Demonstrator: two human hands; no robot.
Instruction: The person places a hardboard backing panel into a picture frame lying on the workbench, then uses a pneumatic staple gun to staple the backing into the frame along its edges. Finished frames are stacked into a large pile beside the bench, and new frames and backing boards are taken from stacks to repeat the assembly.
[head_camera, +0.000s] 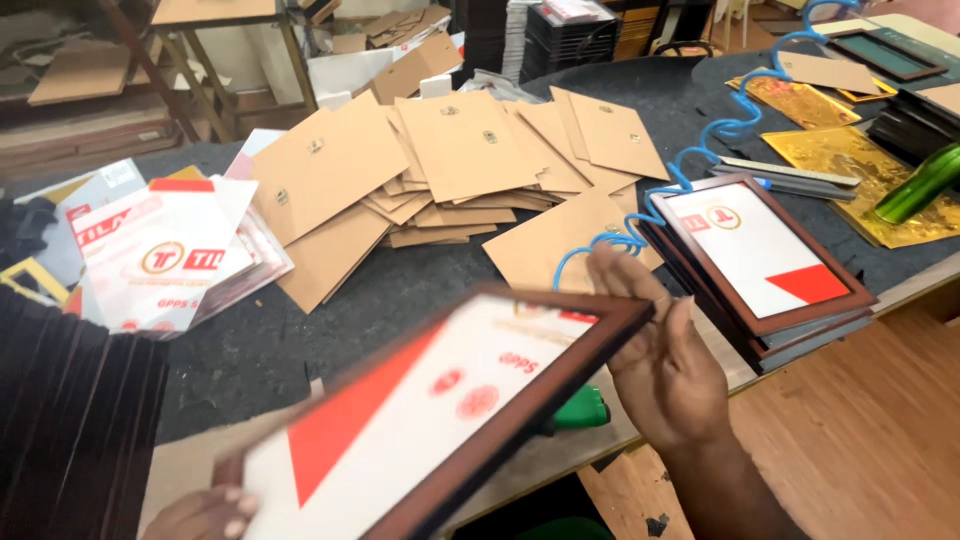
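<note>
Dark-brown picture frame (440, 420) spans both grips, long axis running up-right from the left hand (205, 512), fingers curled on its near-left corner, to the right hand (665, 360), open-palmed flat against its far-right edge, stacked frames (765, 262) just beyond.

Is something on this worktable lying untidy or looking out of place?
Yes. The brown backing boards lie fanned in a loose, sliding heap, while the finished frames sit fairly squarely stacked. The frame held by both hands is tilted only because it is being handled.
</note>
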